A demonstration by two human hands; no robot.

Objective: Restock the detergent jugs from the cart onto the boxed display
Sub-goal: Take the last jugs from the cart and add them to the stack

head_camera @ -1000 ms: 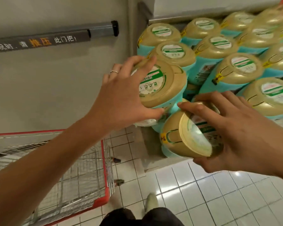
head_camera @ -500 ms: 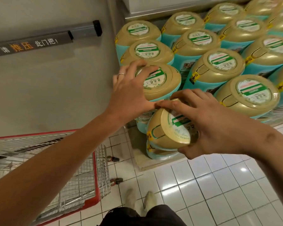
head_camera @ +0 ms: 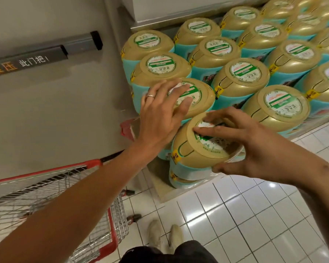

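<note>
Step in hand: seating one jug into the display's front-left corner. R hand (head_camera: 254,147) grips the held jug (head_camera: 190,149) by its gold lid, fingers curled over the top and under the rim. The jug is tilted and not yet level, and sits on a lower jug (head_camera: 182,179). L hand (head_camera: 160,114) lies spread and near flat on the neighbour jug (head_camera: 203,95) just behind it, holding nothing, prob. steadying.

Next move, I'd judge: square the held jug upright, flush w/ the display rows (head_camera: 241,73) behind it, then back to the cart (head_camera: 95,164) at its left.

Writing: the push bar (head_camera: 46,57) up-left of the held jug reads "推压" in orange and "此门把" in white. Round lid labels are green/white, print too small to read. Yellow tag (head_camera: 176,155) on its lid edge is illegible.
</note>
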